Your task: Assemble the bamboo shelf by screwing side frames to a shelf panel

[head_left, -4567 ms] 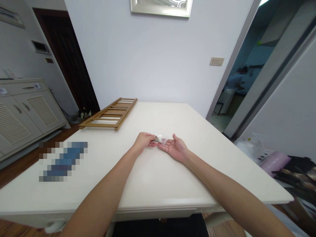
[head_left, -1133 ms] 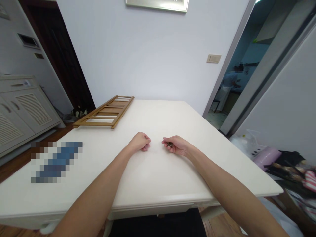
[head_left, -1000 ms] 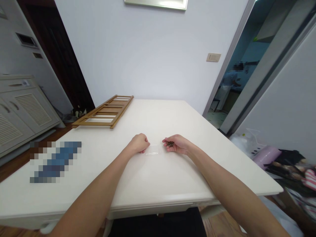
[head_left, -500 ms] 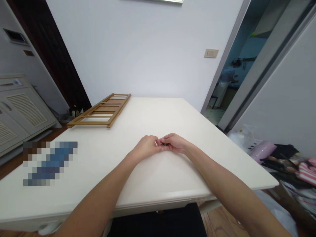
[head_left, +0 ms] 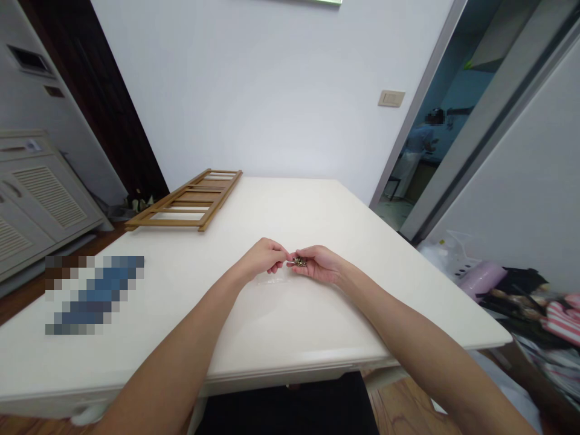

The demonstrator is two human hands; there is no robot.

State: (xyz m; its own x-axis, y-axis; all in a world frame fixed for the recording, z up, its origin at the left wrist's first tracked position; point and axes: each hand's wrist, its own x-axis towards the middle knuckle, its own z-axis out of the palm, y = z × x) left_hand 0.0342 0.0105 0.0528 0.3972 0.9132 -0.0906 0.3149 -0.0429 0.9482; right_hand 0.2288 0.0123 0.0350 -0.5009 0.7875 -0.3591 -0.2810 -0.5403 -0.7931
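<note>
A small heap of slim, brass-coloured metal pieces (head_left: pixel 299 261) lies in the right hand (head_left: pixel 322 264), nearer the wearer than the wooden frame (head_left: pixel 198 197) and to its right. The pieces are short and shiny, jumbled together and pointing different ways, with dark gaps among them; they are too small to count or to tell their exact shape. A piece of clear plastic (head_left: pixel 272 280) shows faintly on the white bench (head_left: pixel 290 211), also nearer than the frame and to its right, just below the left hand (head_left: pixel 264 257); whether the hand touches it cannot be told.

The right hand is cupped on its side, fingers curled beneath the pieces and thumb along the top, gripping them loosely. The left hand comes in on the side closer to the frame, knuckles up, fingers bent and thumb brought to the index finger, its tips meeting the heap; whether a piece is pinched there cannot be told. The 2 bare forearms reach forward from the bench's near edge and converge at the pieces, both well apart from the frame, wrists low over the bench.
</note>
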